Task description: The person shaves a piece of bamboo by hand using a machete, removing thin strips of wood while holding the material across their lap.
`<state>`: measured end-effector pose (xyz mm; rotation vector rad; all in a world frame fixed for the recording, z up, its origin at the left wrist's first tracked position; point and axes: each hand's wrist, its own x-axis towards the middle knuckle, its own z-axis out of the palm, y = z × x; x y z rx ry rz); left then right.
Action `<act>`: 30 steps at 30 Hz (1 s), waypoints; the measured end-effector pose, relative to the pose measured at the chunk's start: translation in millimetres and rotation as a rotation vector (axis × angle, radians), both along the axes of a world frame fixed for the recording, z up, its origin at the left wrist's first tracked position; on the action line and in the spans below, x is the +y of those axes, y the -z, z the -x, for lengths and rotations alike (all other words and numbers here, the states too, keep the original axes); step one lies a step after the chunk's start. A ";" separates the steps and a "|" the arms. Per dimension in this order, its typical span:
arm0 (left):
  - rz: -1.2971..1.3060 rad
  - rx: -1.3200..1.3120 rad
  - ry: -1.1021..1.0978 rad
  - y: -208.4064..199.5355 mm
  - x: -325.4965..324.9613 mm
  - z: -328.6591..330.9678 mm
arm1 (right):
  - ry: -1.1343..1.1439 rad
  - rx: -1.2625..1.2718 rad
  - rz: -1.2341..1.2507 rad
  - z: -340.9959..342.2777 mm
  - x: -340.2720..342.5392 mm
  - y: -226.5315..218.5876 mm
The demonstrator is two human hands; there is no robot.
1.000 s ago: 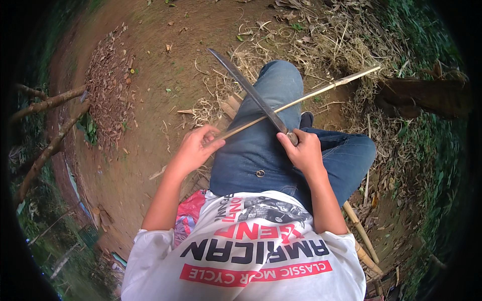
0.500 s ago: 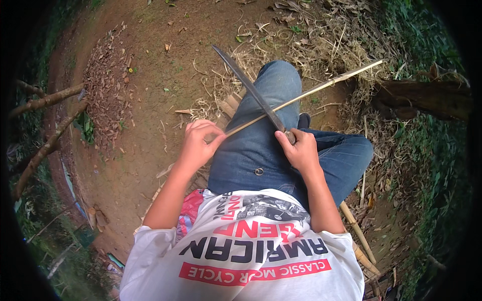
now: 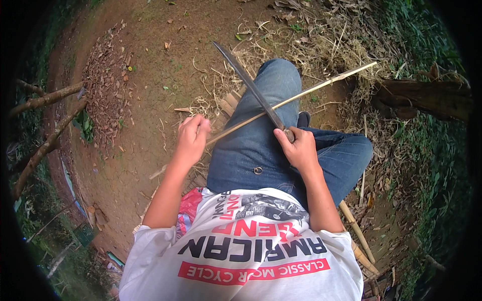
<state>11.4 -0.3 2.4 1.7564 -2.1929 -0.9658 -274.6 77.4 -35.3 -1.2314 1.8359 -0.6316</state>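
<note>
Bamboo strip (image 3: 311, 91) crosses blade (image 3: 243, 78); right fingers (image 3: 300, 135) wrapped round knife handle (image 3: 289, 135); left fingers (image 3: 191, 125) curled, grip unclear.

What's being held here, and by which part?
The right grip holds the long knife by its handle. Whether the left grip holds the pale strip cannot be told.

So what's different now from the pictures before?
The left hand moved left, its fingertips swinging up. More of the thin strip shows beside it; I can't tell whether it's gripping the strip. Since the last picture, the strip's far end shifted slightly left. The right hand still holds the big knife, its blade crossing the strip.
</note>
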 end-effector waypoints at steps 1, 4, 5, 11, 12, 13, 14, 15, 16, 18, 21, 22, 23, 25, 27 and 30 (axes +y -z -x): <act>0.065 -0.029 0.039 -5.6 0.0 4.0 | 0.007 0.003 -0.003 -0.5 0.0 1.6; -0.039 -0.131 0.151 -25.0 9.8 10.3 | 0.008 -0.001 0.033 -0.4 0.4 2.3; -0.129 -0.181 0.144 -28.3 8.5 12.7 | 0.007 0.000 0.054 -0.7 0.3 2.7; -0.202 -0.151 0.158 -12.2 8.8 10.1 | 0.018 -0.033 0.003 -1.5 -3.3 -1.8; -0.222 -0.106 0.161 -9.0 7.8 8.6 | 0.013 -0.016 0.000 -1.6 -3.7 -2.9; -0.240 -0.065 0.163 -7.9 6.0 8.3 | 0.007 -0.003 -0.001 -2.1 -5.0 -4.0; -0.255 -0.046 0.161 -7.9 4.7 9.7 | 0.001 0.010 -0.002 -2.6 -6.4 -5.5; -0.271 -0.028 0.158 -8.3 3.8 11.3 | -0.012 0.036 0.001 -2.5 -8.6 -9.4; -0.289 -0.010 0.156 -7.8 3.4 12.2 | -0.026 0.060 0.001 -3.0 -10.3 -14.2; -0.318 0.011 0.163 -4.8 1.6 15.5 | -0.057 0.099 0.010 -6.0 -12.9 -16.7; -0.374 0.121 0.138 3.5 7.2 22.4 | -0.112 0.159 0.031 -8.0 -15.4 -16.3; -0.394 0.171 0.126 6.6 8.7 24.0 | -0.126 0.193 0.035 -7.7 -15.8 -15.0; -0.436 0.160 0.108 6.5 8.1 25.1 | -0.140 0.226 0.039 -7.1 -16.3 -13.7; -0.520 0.136 0.071 5.2 6.3 26.4 | -0.153 0.275 0.070 -3.2 -17.8 -10.6; -0.506 0.145 0.072 8.8 6.3 25.5 | -0.172 0.314 0.086 0.9 -19.2 -7.8; -0.474 0.137 0.069 7.0 8.8 27.1 | -0.199 0.350 0.093 7.8 -21.4 -6.4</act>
